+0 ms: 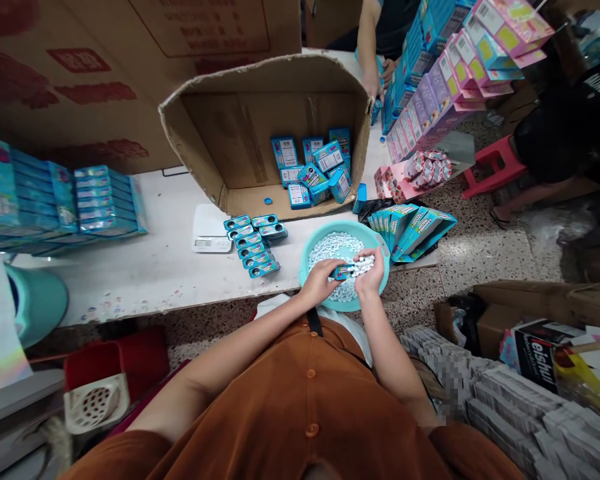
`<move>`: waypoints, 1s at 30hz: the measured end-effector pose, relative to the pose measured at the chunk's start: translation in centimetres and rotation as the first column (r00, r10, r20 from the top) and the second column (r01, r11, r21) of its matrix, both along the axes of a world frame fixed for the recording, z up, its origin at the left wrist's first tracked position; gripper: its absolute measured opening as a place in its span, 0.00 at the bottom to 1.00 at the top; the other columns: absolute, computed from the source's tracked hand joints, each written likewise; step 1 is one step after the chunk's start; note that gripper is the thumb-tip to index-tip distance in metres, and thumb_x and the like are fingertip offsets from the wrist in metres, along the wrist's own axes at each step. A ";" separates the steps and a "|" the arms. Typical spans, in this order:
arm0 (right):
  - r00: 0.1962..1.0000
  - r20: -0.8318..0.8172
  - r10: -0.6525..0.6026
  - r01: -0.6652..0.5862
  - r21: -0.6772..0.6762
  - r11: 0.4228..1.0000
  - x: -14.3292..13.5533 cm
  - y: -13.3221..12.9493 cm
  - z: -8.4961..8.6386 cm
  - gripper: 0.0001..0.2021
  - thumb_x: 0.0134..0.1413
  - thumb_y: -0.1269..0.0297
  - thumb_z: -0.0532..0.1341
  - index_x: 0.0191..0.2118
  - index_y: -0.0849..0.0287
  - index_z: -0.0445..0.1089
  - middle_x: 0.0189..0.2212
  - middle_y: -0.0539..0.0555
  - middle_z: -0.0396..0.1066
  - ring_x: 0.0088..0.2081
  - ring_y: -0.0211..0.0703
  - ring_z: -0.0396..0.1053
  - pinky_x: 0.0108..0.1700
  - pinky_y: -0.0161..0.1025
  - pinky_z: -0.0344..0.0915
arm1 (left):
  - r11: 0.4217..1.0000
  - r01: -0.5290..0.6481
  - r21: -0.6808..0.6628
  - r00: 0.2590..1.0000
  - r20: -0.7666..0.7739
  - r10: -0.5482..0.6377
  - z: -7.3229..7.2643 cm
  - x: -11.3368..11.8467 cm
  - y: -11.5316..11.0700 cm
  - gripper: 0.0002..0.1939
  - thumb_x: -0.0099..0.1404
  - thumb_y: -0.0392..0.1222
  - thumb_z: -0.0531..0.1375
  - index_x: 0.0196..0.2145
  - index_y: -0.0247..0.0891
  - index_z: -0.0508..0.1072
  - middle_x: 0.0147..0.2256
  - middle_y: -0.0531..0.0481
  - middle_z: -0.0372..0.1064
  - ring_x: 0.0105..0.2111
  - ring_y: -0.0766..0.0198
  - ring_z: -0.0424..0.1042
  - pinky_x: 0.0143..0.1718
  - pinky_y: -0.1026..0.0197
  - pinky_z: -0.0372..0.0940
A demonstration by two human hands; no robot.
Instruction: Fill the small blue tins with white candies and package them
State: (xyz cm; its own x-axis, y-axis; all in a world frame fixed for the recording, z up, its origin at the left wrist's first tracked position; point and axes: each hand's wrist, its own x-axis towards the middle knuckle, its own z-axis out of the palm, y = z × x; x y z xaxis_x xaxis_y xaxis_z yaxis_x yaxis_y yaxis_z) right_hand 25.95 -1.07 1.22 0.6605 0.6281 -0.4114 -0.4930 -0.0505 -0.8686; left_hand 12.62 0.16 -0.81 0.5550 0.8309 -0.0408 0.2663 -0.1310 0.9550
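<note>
A round turquoise basin (306, 250) full of small white candies (336, 245) stands at the table's front edge. Over it, my left hand (319, 285) grips a small blue candy box (341, 272), tilted toward my other hand. My right hand (373, 279) is cupped around a heap of white candies (363, 266), held against the box's open end. Left of the basin stand several blue candy boxes (253, 250) with round dark openings on top. Behind them, a big cardboard carton (240, 143) on its side holds a loose pile of blue boxes (314, 175).
A white scale (212, 245) stands left of the boxes. Blue cartons (107, 200) are stacked at far left, pink ones (420, 127) at right. Flattened turquoise display boxes (415, 230) lean beside the basin. Another person's hand (373, 83) works at the back. A red stool (495, 163) stands right.
</note>
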 end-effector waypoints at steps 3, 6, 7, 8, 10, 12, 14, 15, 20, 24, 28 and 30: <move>0.998 0.056 0.016 -0.016 0.003 1.000 0.1 0.2 0.1 0.19 0.55 0.50 0.52 0.19 0.56 0.58 0.18 0.46 0.59 0.23 0.34 0.63 0.34 0.36 0.64 | 1.000 0.007 -0.020 1.000 0.009 -0.007 0.1 0.1 0.4 0.21 0.53 0.34 0.63 0.46 0.42 0.71 0.46 0.45 0.72 0.48 0.54 0.69 0.51 0.52 0.62; 0.999 0.049 0.012 -0.013 0.012 1.000 0.2 0.5 0.4 0.18 0.55 0.51 0.52 0.20 0.56 0.59 0.18 0.46 0.60 0.23 0.34 0.62 0.32 0.35 0.64 | 0.998 -0.028 -0.049 0.999 0.021 0.029 0.0 0.3 0.6 0.21 0.53 0.35 0.64 0.46 0.41 0.71 0.46 0.45 0.72 0.48 0.54 0.70 0.51 0.52 0.62; 0.999 0.048 0.014 -0.014 0.014 1.000 0.2 0.7 0.4 0.18 0.55 0.51 0.52 0.20 0.56 0.59 0.18 0.46 0.60 0.23 0.34 0.63 0.31 0.35 0.63 | 0.998 -0.030 -0.049 0.999 0.028 0.031 -0.1 0.3 0.7 0.21 0.53 0.36 0.64 0.46 0.41 0.71 0.46 0.45 0.72 0.48 0.54 0.69 0.51 0.52 0.62; 0.998 0.052 0.021 -0.021 0.014 1.000 0.2 0.8 0.5 0.18 0.55 0.51 0.52 0.19 0.56 0.59 0.18 0.46 0.60 0.23 0.35 0.63 0.31 0.35 0.64 | 0.998 -0.034 -0.056 0.999 0.036 0.036 -0.2 0.3 0.7 0.21 0.53 0.36 0.64 0.46 0.41 0.72 0.46 0.46 0.72 0.48 0.54 0.69 0.52 0.53 0.62; 0.997 0.070 0.034 -0.035 0.010 0.999 0.2 0.9 0.5 0.19 0.55 0.52 0.52 0.19 0.56 0.59 0.17 0.47 0.61 0.23 0.35 0.64 0.33 0.36 0.64 | 0.994 -0.057 -0.097 0.997 0.048 0.062 -0.3 0.4 0.6 0.21 0.53 0.37 0.65 0.46 0.41 0.72 0.45 0.46 0.72 0.47 0.55 0.70 0.51 0.53 0.62; 0.996 0.080 0.026 -0.026 0.005 1.000 0.1 0.9 0.5 0.19 0.56 0.53 0.52 0.18 0.56 0.59 0.17 0.47 0.62 0.23 0.35 0.64 0.34 0.37 0.65 | 0.990 -0.081 -0.118 0.995 0.048 0.087 -0.3 0.3 0.5 0.21 0.53 0.38 0.65 0.46 0.40 0.72 0.45 0.46 0.72 0.47 0.55 0.70 0.50 0.54 0.63; 0.998 0.069 0.003 -0.003 0.004 1.000 0.1 0.9 0.6 0.19 0.56 0.53 0.52 0.17 0.56 0.60 0.16 0.47 0.62 0.23 0.35 0.64 0.34 0.37 0.65 | 0.994 -0.066 -0.092 0.996 0.046 0.071 -0.3 0.3 0.5 0.20 0.54 0.37 0.64 0.46 0.40 0.72 0.46 0.46 0.72 0.48 0.55 0.70 0.51 0.54 0.62; 0.998 0.060 -0.006 0.006 0.009 1.000 0.1 0.9 0.6 0.19 0.56 0.53 0.52 0.17 0.56 0.59 0.16 0.47 0.61 0.22 0.35 0.64 0.34 0.37 0.65 | 0.995 -0.056 -0.079 0.997 0.047 0.059 -0.2 0.3 0.5 0.20 0.54 0.37 0.64 0.46 0.40 0.72 0.46 0.46 0.72 0.48 0.55 0.69 0.52 0.54 0.61; 0.999 0.038 -0.010 0.008 0.061 0.998 0.2 0.7 1.3 0.20 0.56 0.52 0.52 0.17 0.56 0.58 0.14 0.46 0.59 0.21 0.35 0.65 0.33 0.37 0.65 | 0.994 -0.061 -0.086 0.994 0.083 0.068 0.1 0.3 0.5 0.20 0.55 0.40 0.64 0.47 0.41 0.71 0.47 0.45 0.71 0.49 0.55 0.69 0.52 0.53 0.62; 0.997 0.077 0.004 -0.009 0.069 0.998 0.3 0.6 2.0 0.22 0.57 0.51 0.51 0.17 0.56 0.58 0.13 0.46 0.58 0.20 0.35 0.64 0.32 0.37 0.65 | 1.000 -0.012 -0.020 0.992 0.127 0.014 0.0 0.5 0.7 0.20 0.57 0.40 0.63 0.48 0.42 0.70 0.48 0.45 0.70 0.51 0.56 0.68 0.54 0.53 0.60; 0.993 0.119 -0.008 0.000 0.067 0.998 0.3 0.7 2.3 0.21 0.57 0.51 0.51 0.17 0.57 0.61 0.13 0.47 0.61 0.20 0.35 0.65 0.32 0.37 0.65 | 0.998 -0.053 -0.033 0.987 0.152 0.057 0.0 0.8 0.5 0.20 0.56 0.40 0.64 0.47 0.41 0.70 0.47 0.45 0.71 0.50 0.56 0.68 0.53 0.53 0.61; 0.990 0.140 -0.008 -0.001 0.064 0.998 0.2 0.7 2.4 0.22 0.57 0.49 0.51 0.18 0.57 0.61 0.13 0.47 0.61 0.21 0.36 0.66 0.32 0.37 0.65 | 0.998 -0.050 -0.035 0.986 0.157 0.055 0.1 0.9 0.3 0.19 0.57 0.40 0.63 0.47 0.40 0.70 0.47 0.44 0.70 0.50 0.56 0.68 0.53 0.54 0.61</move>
State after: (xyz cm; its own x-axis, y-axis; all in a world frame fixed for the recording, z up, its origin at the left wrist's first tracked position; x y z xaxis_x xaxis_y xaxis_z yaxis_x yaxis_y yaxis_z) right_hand 26.15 -0.40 3.61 0.7107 0.6479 -0.2740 -0.3664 0.0085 -0.9304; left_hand 13.54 0.50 -0.69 0.5123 0.8586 0.0173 0.1179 -0.0903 0.9889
